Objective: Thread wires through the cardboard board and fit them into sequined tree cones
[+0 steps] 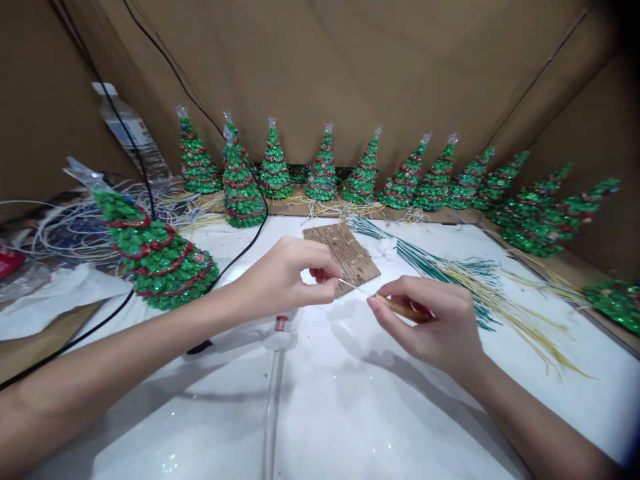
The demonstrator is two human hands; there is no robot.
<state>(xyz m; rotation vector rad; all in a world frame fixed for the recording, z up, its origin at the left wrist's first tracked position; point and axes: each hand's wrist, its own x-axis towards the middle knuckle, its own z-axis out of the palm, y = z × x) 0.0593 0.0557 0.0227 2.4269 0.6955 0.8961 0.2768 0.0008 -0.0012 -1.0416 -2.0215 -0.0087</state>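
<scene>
My left hand (305, 277) pinches the far end of a thin, pale strand or needle (356, 287) over the white table (320, 400). My right hand (433, 320) is closed round a yellowish-brown handle (403, 309), whose thin metal tip points left toward my left fingertips. Whether the strand and the tip are one piece is too fine to tell. Just behind the hands lies a piece of corrugated cardboard (345, 253) with small bits on it. Below my left hand, a clear tube (273, 407) with a red part near its top runs toward me.
Several small green Christmas trees (321, 170) line the back edge; a larger one (160, 260) leans at left. Green and yellow wires (450, 273) lie at right. Tangled wires (75, 223), a bottle (133, 137), white tissue (55, 293) and a black cable (240, 257) are at left.
</scene>
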